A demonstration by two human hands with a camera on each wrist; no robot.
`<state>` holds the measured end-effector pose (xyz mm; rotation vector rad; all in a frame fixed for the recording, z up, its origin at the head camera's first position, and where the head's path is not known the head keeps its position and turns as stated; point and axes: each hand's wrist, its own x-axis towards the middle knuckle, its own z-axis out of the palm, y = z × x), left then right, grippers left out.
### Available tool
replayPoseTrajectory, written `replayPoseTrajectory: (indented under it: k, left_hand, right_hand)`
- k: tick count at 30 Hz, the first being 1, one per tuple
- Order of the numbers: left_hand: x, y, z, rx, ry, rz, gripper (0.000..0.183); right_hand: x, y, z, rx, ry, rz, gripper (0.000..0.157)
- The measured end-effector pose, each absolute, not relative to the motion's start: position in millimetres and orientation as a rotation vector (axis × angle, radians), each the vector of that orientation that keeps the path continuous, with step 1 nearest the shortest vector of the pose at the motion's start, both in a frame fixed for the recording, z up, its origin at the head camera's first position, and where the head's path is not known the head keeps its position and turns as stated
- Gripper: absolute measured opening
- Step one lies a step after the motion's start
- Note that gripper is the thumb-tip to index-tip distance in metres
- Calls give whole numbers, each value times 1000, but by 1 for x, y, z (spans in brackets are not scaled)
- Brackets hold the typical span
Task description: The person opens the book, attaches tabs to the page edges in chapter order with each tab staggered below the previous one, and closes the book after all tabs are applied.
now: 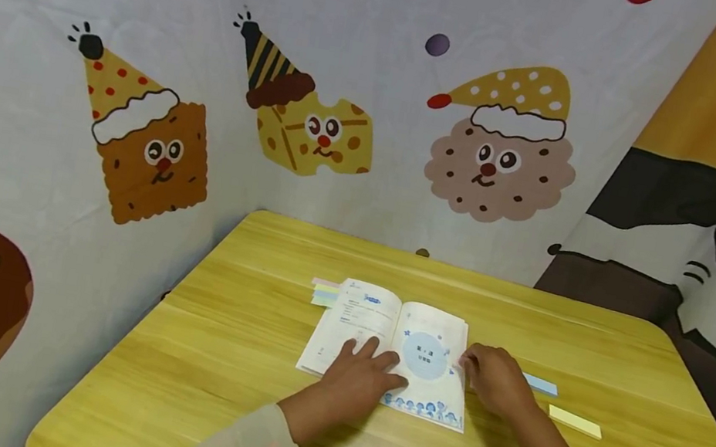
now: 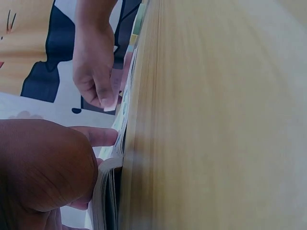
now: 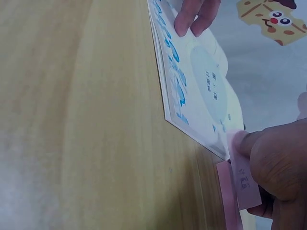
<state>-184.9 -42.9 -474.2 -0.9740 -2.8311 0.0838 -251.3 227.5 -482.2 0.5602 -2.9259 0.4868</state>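
Observation:
An open book (image 1: 423,390) lies on the table, its right page printed with a pale blue circle. My left hand (image 1: 356,381) rests on it near the fold with fingers spread, holding the pages down. At the right page's outer edge, my right hand (image 1: 497,378) pinches a pink sticky note (image 3: 245,184) between thumb and fingers. Handwriting shows on the note in the right wrist view. Its inner end overlaps the page edge; whether it is stuck there I cannot tell. Beneath that hand lies a pink sticky-note pad (image 3: 229,196).
To the right of the book lie a blue sticky-note pad (image 1: 541,384) and a yellow sticky-note pad (image 1: 575,422). Several coloured tabs (image 1: 324,293) stick out from the book's left side. The wooden table (image 1: 231,313) meets a cartoon-printed cloth (image 1: 388,213) behind.

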Motion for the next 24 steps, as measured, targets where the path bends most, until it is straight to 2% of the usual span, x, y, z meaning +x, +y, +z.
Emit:
replayPoseTrajectory:
  k: [24]
  left_hand:
    - [-185,-42,-476,-950,-2832,108,41]
  right_hand:
    - [-262,220,-485,531,-3025,390,8]
